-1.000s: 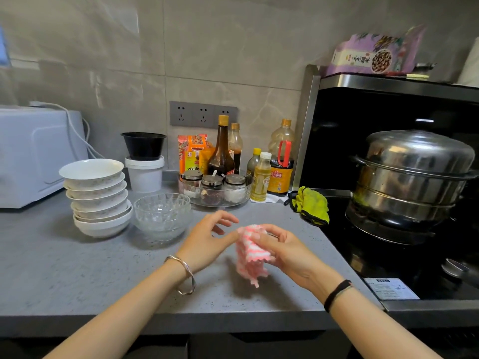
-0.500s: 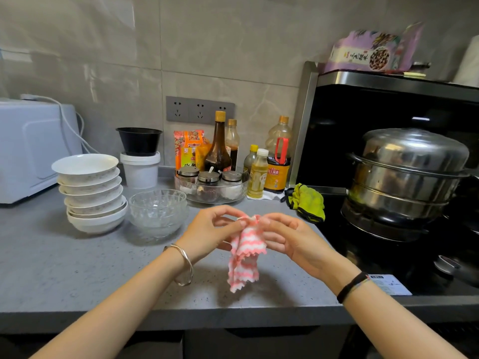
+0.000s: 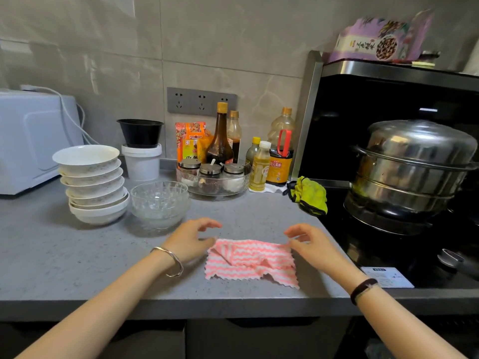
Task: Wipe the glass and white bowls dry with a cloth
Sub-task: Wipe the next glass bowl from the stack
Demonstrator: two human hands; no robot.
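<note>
We see the pink-and-white striped cloth spread out wide near the front edge of the grey counter, right of its middle, with its top edge drawn straight between the two hands. The left hand sits at the cloth's upper left corner. Its thumb tip meets the fabric and its fingers curve loosely above, apart from the thumb. The right hand mirrors it at the upper right corner, thumb tip at the fabric and fingers arched over it. We cannot tell whether either hand truly pinches the corner or only touches it. We also cannot tell whether the cloth's lower edge lies flat on the counter.

The stack of white bowls stands on the left part of the counter, toward the back. The nested glass bowls stand just beside it on its right, behind the left hand.

A white microwave stands at the counter's left end. A yellow-green rag lies at the right edge beside the black hob, which carries a steel steamer pot.
</note>
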